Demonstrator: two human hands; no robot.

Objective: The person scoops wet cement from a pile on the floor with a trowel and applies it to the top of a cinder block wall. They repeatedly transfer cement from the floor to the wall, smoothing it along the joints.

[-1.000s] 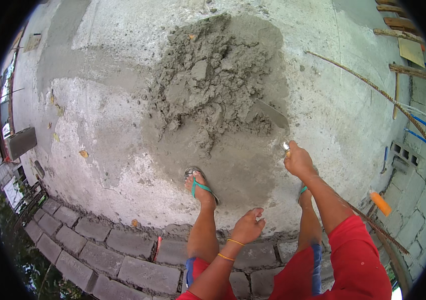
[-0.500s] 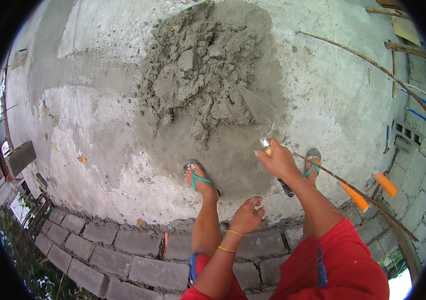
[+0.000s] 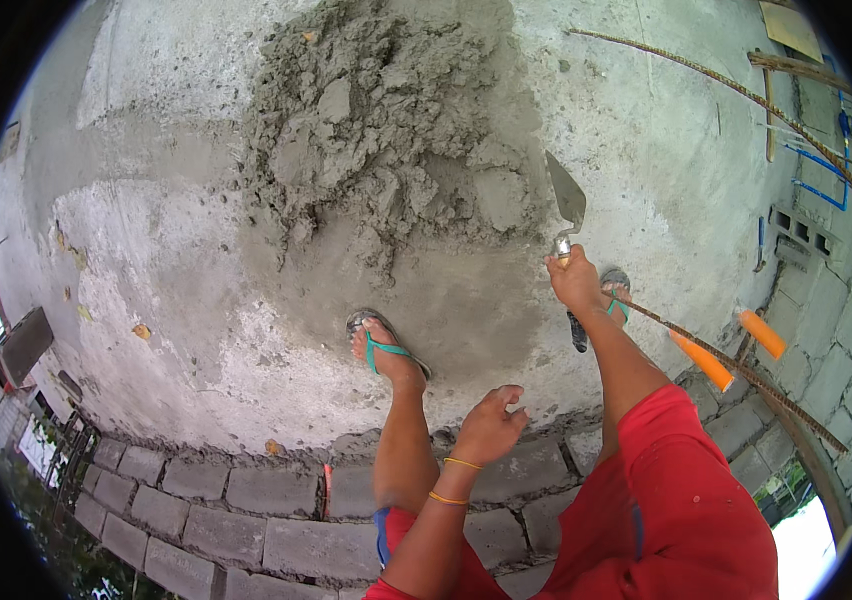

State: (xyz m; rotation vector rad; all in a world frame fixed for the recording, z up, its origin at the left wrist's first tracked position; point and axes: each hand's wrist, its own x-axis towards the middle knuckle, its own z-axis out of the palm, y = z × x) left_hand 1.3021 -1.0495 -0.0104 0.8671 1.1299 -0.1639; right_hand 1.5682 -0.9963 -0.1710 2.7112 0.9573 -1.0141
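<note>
My right hand grips the handle of a steel trowel, whose pointed blade is angled away from me beside the right edge of a heap of wet grey mortar. My left hand hangs over the near edge of the concrete surface with its fingers apart and loosely bent, holding nothing. My sandaled feet stand on the wet patch and just right of it.
Long rusty rebar, blue piping, a hollow block and two orange objects lie to the right. A grey block is at the left. Grey block rows run along the near side.
The trowel blade has come out of the heap's right part and turned to point away from me. My right hand has shifted slightly. The whole scene has slid up and left in view.
</note>
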